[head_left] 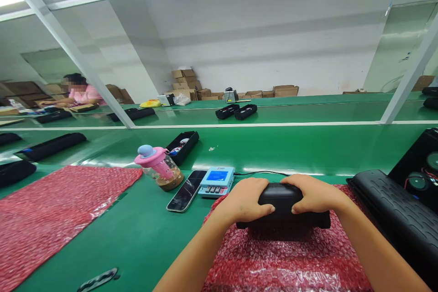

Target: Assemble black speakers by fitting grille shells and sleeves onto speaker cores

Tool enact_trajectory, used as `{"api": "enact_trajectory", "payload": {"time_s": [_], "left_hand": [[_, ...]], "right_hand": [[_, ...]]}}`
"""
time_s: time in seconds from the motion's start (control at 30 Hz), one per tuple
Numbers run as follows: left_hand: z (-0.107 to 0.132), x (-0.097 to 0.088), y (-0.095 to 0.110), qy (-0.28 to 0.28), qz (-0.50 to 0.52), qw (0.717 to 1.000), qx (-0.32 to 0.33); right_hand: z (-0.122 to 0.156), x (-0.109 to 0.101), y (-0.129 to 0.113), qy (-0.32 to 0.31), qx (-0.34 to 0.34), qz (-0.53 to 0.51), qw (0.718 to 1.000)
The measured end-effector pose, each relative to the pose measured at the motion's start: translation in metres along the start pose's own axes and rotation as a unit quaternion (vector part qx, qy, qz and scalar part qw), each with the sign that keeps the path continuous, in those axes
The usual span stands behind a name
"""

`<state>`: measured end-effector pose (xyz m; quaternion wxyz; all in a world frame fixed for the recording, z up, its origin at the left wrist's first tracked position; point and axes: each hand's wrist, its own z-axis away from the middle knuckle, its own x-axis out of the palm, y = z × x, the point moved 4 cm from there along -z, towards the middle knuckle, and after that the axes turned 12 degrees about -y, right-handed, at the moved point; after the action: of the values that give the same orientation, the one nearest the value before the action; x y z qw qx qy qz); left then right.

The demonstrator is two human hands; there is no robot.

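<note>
Grasping one black housing (283,198) between them, fingers of the left hand (243,200) and right hand (316,194) were bent over its top, thumbs at the near face. Location: right of centre, lower half of frame, over red bubble wrap (284,271); contact with the wrap could not be told. Hidden: far side of housing, most fingertips. Underside: too dark to make out. Cut off: ribbed black casing (398,207), right edge. Housing's long axis: left to right, nearly level; near face pointed toward bottom of frame.
</note>
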<state>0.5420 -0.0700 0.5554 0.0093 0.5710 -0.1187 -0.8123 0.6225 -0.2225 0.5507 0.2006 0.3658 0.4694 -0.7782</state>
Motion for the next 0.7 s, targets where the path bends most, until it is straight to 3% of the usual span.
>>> {"api": "enact_trajectory", "payload": {"time_s": [0.33,0.53,0.7], "left_hand": [[-0.001,0.000,0.001,0.012,-0.006,1.000,-0.002],[-0.002,0.001,0.006,0.035,-0.017,0.999,-0.027],[-0.003,0.002,0.008,0.038,-0.009,0.998,-0.044]], "right_hand": [[0.000,0.002,-0.003,0.005,0.022,0.025,0.999],[-0.009,0.007,-0.007,0.044,0.120,0.043,0.991],[-0.009,0.011,-0.014,0.056,0.136,0.068,0.987]]}}
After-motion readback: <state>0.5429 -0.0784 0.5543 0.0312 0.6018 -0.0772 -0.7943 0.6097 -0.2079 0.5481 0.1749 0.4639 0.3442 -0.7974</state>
